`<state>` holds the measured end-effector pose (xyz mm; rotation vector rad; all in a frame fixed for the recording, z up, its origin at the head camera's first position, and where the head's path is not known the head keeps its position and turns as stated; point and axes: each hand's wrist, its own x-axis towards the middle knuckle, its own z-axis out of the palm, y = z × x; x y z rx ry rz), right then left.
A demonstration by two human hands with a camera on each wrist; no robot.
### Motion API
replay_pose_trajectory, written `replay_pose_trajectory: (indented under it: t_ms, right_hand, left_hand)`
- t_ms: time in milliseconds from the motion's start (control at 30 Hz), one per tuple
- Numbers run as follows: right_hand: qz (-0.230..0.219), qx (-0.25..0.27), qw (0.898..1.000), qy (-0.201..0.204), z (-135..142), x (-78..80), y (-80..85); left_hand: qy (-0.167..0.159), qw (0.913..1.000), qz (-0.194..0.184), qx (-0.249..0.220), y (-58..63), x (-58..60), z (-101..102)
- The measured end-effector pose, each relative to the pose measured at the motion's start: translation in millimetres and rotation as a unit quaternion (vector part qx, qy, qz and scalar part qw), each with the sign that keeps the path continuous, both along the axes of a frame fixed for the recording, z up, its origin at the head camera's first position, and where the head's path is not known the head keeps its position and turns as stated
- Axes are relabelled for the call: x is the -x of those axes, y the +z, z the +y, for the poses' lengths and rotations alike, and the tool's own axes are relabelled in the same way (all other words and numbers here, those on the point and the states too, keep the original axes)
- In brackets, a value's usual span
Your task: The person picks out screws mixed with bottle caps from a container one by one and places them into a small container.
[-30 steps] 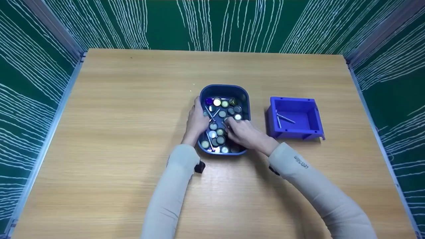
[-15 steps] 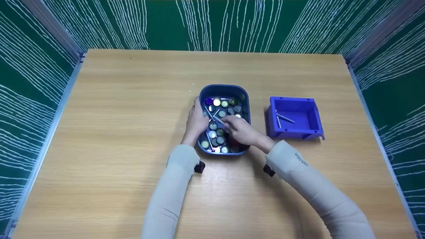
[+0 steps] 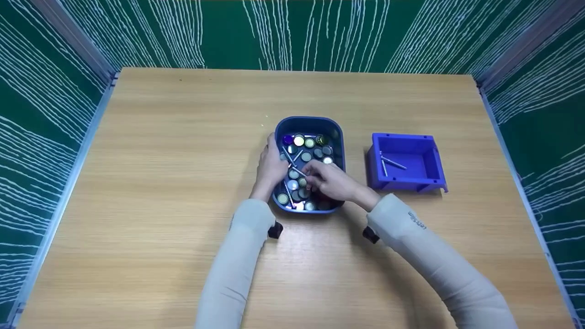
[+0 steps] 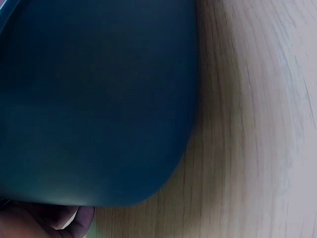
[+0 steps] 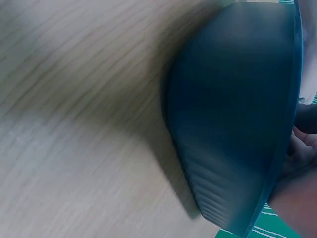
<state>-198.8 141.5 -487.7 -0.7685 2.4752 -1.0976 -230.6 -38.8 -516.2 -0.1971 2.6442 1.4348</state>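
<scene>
A dark blue rounded tub point(image 3: 309, 118) holds several round bottle caps point(image 3: 309, 143) and several long silver screws point(image 3: 289, 156). My left hand point(image 3: 272, 167) grips the tub's left wall; its fingertips point(image 4: 81, 221) show below the wall in the left wrist view. Inside the tub, my right hand point(image 3: 334, 183) pinches one silver screw point(image 3: 298, 171) near its right end, close over the caps. From the right wrist camera, the tub's wall point(image 5: 228, 109) hides most of the right hand point(image 5: 299, 198).
To the right stands a purple bin point(image 3: 409, 184) with a few silver screws point(image 3: 394, 163) lying in its left part. Both containers are on a wooden table point(image 3: 183, 137). Green walls with white streaks point(image 3: 228, 36) enclose its back and sides.
My right hand has moved a little left among the caps and come up pinching a silver screw, which has since shifted slightly toward me. The left hand stays on the tub wall.
</scene>
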Motion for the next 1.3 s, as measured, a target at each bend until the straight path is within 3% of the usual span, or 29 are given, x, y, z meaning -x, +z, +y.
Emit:
replay_pose_trajectory:
  t_ms: [733,967,1300]
  right_hand:
    - [0.012,0.000,0.999,-0.030,14.6,5.5,22.9]
    - [-0.007,0.010,0.999,-0.050,31.8,6.2,34.0]
    - [0.009,0.029,0.993,-0.111,67.1,14.2,52.2]
  left_hand:
    - [0.003,1.0000,-0.007,-0.005,0.6,0.5,-0.1]
    - [0.002,1.0000,-0.004,-0.001,0.8,1.1,0.3]
    - [0.001,1.0000,-0.005,0.003,1.9,0.2,-0.6]
